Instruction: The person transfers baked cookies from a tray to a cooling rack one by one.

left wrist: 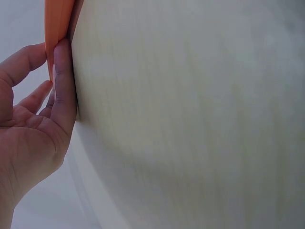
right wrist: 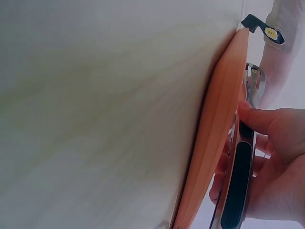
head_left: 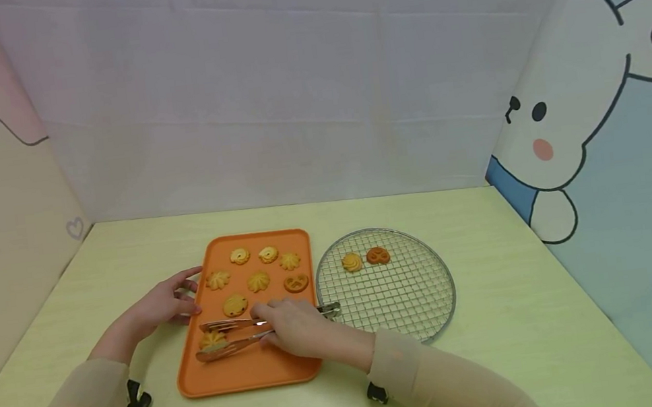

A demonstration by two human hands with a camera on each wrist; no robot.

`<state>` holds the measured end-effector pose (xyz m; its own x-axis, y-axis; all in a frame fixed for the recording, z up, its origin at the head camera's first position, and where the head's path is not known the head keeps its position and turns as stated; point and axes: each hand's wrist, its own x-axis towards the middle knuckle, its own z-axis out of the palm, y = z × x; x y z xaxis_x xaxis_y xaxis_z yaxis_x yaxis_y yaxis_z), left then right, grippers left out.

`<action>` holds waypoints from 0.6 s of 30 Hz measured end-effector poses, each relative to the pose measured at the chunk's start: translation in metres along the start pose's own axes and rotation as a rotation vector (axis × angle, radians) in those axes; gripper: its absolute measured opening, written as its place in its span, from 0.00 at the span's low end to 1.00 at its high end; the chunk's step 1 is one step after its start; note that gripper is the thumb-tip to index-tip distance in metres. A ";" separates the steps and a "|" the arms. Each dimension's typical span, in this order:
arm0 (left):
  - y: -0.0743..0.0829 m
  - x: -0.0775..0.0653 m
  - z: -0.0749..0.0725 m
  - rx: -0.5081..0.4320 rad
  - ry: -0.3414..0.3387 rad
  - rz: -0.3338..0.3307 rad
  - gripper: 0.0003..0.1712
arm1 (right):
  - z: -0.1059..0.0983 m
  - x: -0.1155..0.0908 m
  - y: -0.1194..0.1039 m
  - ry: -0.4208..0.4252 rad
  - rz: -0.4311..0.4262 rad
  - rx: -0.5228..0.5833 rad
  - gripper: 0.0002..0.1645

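Note:
An orange tray (head_left: 261, 371) lies on the table with several cookies on it. My left hand (head_left: 168, 300) holds its left edge, and in the left wrist view the tray's rim (left wrist: 58, 28) sits between thumb and fingers. My right hand (head_left: 298, 326) grips metal tongs (head_left: 228, 348) over the lower part of the tray. Their two tips lie around a flower-shaped cookie (head_left: 213, 340); whether they touch it I cannot tell. A dark inlay marks the tongs' handle (right wrist: 237, 186) in the right wrist view. Just above the tongs sits a round cookie with dark specks (head_left: 235, 305).
Right of the tray lies a round wire rack (head_left: 398, 296), bearing a swirled cookie (head_left: 352, 263) and a brown pretzel-shaped cookie (head_left: 378, 255). Another pretzel-shaped cookie (head_left: 296, 283) is near the tray's right edge. Printed walls enclose the pale table (head_left: 517, 316).

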<state>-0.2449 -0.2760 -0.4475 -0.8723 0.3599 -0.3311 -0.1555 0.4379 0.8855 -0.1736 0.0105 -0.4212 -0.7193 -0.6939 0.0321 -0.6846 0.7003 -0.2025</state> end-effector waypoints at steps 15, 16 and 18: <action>0.003 -0.002 0.000 0.024 0.005 0.000 0.51 | -0.017 -0.002 0.001 -0.037 0.035 -0.004 0.20; 0.003 -0.001 0.000 0.024 0.004 0.000 0.51 | -0.019 -0.002 0.001 -0.040 0.035 0.005 0.20; 0.003 -0.001 0.000 0.024 0.004 -0.001 0.51 | -0.023 -0.004 0.002 -0.046 0.033 0.027 0.21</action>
<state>-0.2446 -0.2753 -0.4442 -0.8738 0.3562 -0.3311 -0.1457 0.4577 0.8771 -0.1751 0.0182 -0.3996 -0.7351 -0.6777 -0.0204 -0.6563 0.7188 -0.2293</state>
